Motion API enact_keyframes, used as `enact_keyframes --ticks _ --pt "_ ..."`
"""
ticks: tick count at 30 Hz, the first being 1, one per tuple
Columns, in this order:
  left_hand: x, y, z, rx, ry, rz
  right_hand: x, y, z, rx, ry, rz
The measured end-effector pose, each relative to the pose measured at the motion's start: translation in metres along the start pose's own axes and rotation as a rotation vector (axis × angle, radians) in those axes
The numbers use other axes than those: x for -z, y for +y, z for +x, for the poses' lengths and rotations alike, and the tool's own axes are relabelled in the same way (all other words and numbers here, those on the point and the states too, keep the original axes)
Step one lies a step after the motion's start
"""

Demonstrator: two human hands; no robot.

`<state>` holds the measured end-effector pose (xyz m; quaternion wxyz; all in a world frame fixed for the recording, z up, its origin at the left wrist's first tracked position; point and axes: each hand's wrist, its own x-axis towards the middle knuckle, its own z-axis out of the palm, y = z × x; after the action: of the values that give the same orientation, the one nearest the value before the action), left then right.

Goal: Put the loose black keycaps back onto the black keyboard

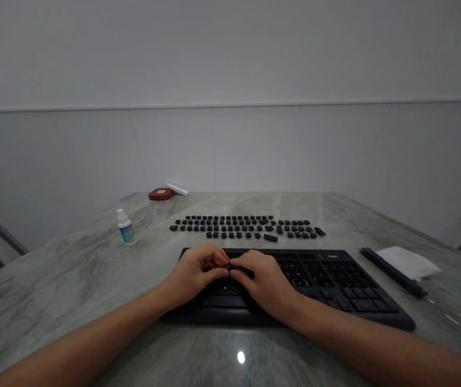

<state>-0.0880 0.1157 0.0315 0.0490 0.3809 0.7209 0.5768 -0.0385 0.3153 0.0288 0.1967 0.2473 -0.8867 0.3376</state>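
Observation:
A black keyboard (359,285) lies in front of me, with many of its keys off and the bare sockets showing. Over its left half, my left hand (198,271) and my right hand (260,277) meet fingertip to fingertip. Between them is a small black keycap (227,266), pinched by the thumb and forefinger of each hand. My hands cover much of the keyboard's left side. Behind the keyboard, loose black keycaps (230,221) are laid out in rows on the marbled table (72,269).
A small white spray bottle (126,228) with a blue label stands at the left. A reddish-brown case (161,194) and a white strip (177,189) lie at the back. To the right are a long black bar (394,272), a white tissue (408,262) and a thin wire tool (448,312).

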Motion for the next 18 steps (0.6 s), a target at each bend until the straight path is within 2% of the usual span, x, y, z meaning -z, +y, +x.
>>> enact_keyframes --ticks 4,7,15,18 --pt "0.0 0.003 0.0 -0.086 0.03 0.189 -0.001 -0.001 -0.001 -0.059 0.032 0.046" --pt "0.0 0.005 -0.001 -0.142 0.034 0.295 -0.002 0.0 -0.003 -0.05 0.05 0.075" --pt "0.015 0.005 -0.006 -0.274 -0.067 0.498 -0.006 0.002 -0.005 0.309 0.087 0.062" --pt "0.02 0.005 -0.008 -0.347 -0.104 0.52 -0.008 0.002 -0.004 0.379 0.078 0.051"
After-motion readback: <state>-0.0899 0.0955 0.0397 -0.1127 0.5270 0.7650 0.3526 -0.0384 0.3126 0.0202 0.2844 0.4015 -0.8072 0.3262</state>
